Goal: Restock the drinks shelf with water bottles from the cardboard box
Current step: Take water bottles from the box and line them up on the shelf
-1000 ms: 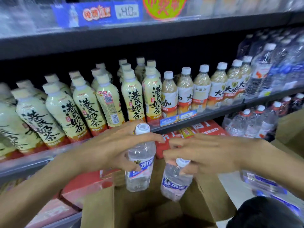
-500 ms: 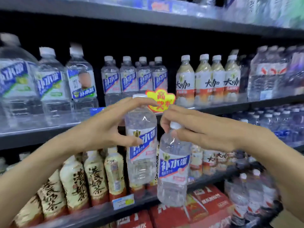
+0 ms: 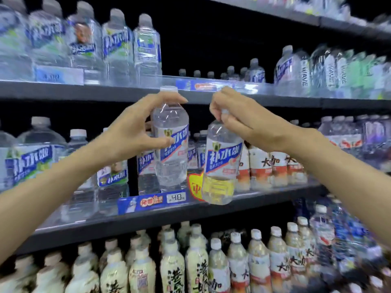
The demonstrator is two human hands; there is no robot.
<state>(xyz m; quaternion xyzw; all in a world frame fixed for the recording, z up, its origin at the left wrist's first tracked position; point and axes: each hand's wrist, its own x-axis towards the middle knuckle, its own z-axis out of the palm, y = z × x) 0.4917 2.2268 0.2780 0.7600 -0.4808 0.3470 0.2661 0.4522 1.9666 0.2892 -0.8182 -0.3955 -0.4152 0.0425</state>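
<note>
My left hand [image 3: 131,132] grips a clear water bottle [image 3: 171,144] with a white cap and a blue-and-white label, held upright in front of the middle shelf [image 3: 148,216]. My right hand [image 3: 239,121] holds a second, matching water bottle [image 3: 221,166] by its neck and cap, so it hangs slightly tilted just right of the first. Both bottles are in the air, level with the gap between the middle shelf and the upper shelf [image 3: 105,92]. The cardboard box is out of view.
Same-brand water bottles [image 3: 146,172] stand behind the held ones on the middle shelf, beside larger ones [image 3: 36,161] to the left and beige drinks [image 3: 273,166] to the right. Milk tea bottles [image 3: 173,269] fill the shelf below. A price strip [image 3: 152,201] lines the shelf edge.
Both hands have lifted their bottles from the cardboard box up past the milk tea shelf to the water shelf level. The view has tilted up, and the box has dropped out of sight.
</note>
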